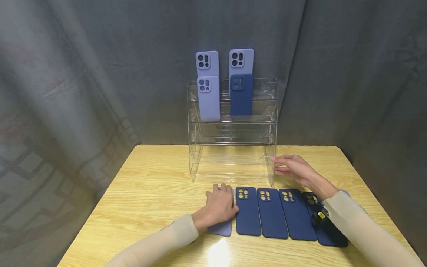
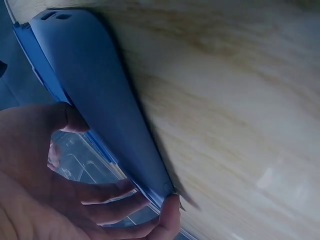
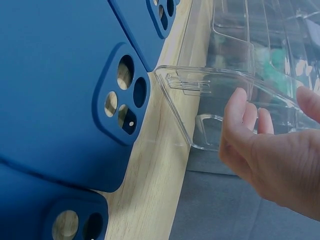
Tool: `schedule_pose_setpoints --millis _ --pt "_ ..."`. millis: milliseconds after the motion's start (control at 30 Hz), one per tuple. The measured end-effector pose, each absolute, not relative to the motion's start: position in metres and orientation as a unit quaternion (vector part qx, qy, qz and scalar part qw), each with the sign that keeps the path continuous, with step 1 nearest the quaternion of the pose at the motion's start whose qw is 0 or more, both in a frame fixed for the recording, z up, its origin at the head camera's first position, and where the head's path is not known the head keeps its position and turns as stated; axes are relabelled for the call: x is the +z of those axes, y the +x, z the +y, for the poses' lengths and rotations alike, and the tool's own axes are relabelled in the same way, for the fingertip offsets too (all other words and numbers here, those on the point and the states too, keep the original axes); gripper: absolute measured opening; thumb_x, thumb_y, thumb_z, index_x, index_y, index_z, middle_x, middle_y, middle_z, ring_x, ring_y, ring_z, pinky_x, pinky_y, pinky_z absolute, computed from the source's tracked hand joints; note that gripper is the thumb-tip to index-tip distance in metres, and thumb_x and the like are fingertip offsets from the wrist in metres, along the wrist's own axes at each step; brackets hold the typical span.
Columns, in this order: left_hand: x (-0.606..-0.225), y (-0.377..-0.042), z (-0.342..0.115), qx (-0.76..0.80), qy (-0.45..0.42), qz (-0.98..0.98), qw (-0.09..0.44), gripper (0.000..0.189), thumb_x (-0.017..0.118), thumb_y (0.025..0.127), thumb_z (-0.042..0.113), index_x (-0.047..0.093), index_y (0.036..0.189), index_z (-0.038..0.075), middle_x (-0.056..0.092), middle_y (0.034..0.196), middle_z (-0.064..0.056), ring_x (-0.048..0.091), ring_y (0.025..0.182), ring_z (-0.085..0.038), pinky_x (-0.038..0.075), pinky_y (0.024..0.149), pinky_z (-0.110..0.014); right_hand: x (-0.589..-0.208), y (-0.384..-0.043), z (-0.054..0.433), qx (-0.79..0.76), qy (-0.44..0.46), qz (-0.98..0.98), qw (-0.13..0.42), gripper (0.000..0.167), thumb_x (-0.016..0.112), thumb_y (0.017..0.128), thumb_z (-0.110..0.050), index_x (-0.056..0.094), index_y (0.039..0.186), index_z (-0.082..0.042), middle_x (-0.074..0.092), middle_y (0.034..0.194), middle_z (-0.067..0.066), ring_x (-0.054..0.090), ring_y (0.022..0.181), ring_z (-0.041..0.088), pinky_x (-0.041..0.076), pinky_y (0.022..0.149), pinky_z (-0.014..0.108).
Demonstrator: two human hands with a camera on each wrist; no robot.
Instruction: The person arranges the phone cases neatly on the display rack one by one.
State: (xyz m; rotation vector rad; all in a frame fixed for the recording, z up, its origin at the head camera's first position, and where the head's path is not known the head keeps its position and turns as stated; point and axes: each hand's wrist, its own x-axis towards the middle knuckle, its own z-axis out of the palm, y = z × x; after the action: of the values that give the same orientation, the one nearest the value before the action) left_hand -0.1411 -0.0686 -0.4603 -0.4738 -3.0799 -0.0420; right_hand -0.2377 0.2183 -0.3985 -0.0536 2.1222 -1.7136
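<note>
A lavender phone case (image 1: 221,228) lies on the table at the left end of a row. My left hand (image 1: 221,204) is over it, pinching its edges between thumb and fingers; the left wrist view shows the case (image 2: 100,85) from its side, close over the wood. Beside it lie several navy phone cases (image 1: 248,217), the rightmost partly hidden by my right forearm. My right hand (image 1: 297,170) is at the right side of the clear display rack (image 1: 231,161), its fingers (image 3: 235,117) loosely bent and fingertips right at the side panel.
Two lavender cases (image 1: 209,100) stand one before the other at the rack's upper left. At its upper right, a navy case (image 1: 241,98) stands before a lavender one (image 1: 247,61). Another lavender edge (image 1: 345,193) peeks out past my right sleeve. Grey curtains (image 1: 160,74) hang behind the table.
</note>
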Motion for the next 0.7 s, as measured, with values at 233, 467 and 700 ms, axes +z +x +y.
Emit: schedule_pose_setpoints --millis 233,467,700 --pt "-0.461 -0.143 -0.074 -0.036 -0.152 -0.988 0.012 0.040 0.077 0.084 0.049 0.064 0.091 0.012 0.065 0.100 -0.010 0.058 0.094 -0.029 0.059 0.067 -0.054 -0.399 -0.238 0.219 -0.614 -0.020 0.762 0.206 0.068 0.060 0.108 -0.032 0.037 0.150 0.017 0.061 0.125 0.005 0.067 0.111 0.014 0.060 0.099 0.025" --pt "-0.463 -0.143 -0.078 -0.035 -0.157 -0.987 0.023 0.048 0.076 0.083 0.050 0.070 0.101 0.006 0.065 0.101 -0.010 0.058 0.094 -0.029 0.059 0.065 -0.053 -0.399 -0.238 0.220 -0.611 -0.021 0.764 0.204 0.070 0.061 0.107 -0.034 0.038 0.151 0.016 0.060 0.129 0.007 0.066 0.115 0.018 0.060 0.100 0.027" --pt "-0.463 -0.143 -0.079 -0.038 -0.162 -0.986 0.027 0.051 0.076 0.082 0.049 0.071 0.107 0.004 0.065 0.099 -0.010 0.057 0.091 -0.028 0.058 0.063 -0.051 -0.400 -0.238 0.219 -0.615 -0.019 0.761 0.203 0.069 0.061 0.107 -0.034 0.039 0.149 0.016 0.061 0.129 0.009 0.067 0.111 0.015 0.061 0.098 0.026"
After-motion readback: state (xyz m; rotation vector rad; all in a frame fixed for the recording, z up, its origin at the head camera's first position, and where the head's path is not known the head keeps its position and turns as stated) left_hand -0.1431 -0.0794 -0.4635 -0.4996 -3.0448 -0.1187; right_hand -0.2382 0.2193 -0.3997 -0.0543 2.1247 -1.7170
